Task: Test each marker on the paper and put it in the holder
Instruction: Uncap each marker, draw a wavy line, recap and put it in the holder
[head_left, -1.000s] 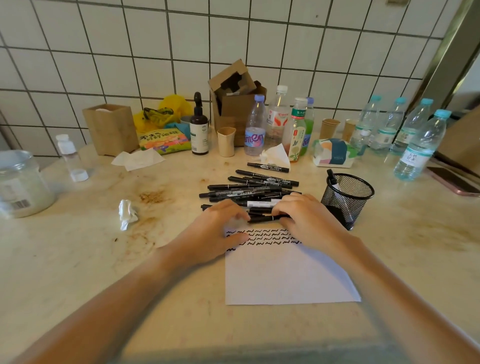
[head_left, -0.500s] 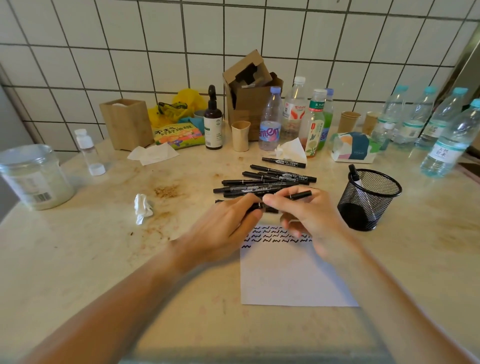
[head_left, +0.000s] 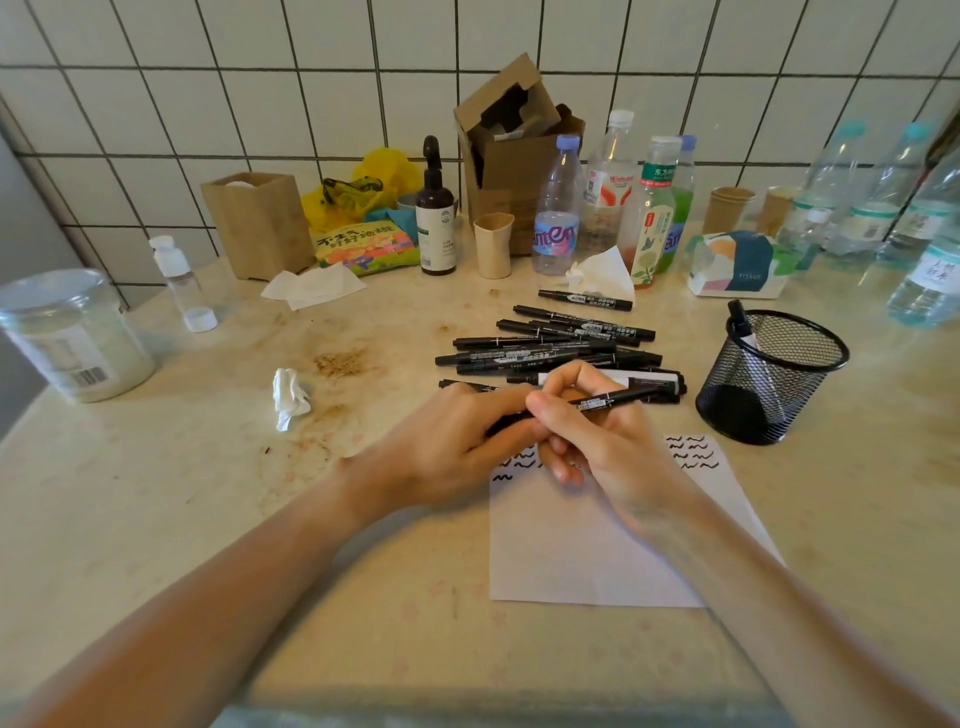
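A black marker (head_left: 618, 399) is held level above the top of the white paper (head_left: 587, 551). My right hand (head_left: 597, 431) grips its barrel between thumb and fingers. My left hand (head_left: 457, 447) pinches the marker's left end, which its fingers hide. Rows of black squiggles (head_left: 693, 453) mark the paper's top edge. Several black markers (head_left: 550, 345) lie in a heap behind my hands. The black mesh holder (head_left: 769, 379) stands to the right with one marker (head_left: 740, 325) leaning inside it.
Bottles (head_left: 558, 208), a cardboard box (head_left: 514, 150), paper cups (head_left: 493, 244), a tissue pack (head_left: 737, 265) and a wooden box (head_left: 260, 223) line the tiled wall. A plastic jar (head_left: 67, 332) stands at the left. A crumpled tissue (head_left: 288, 397) lies left of the hands.
Both hands took one marker from the heap and lifted it over the paper's top edge. My left hand now pinches its left end.
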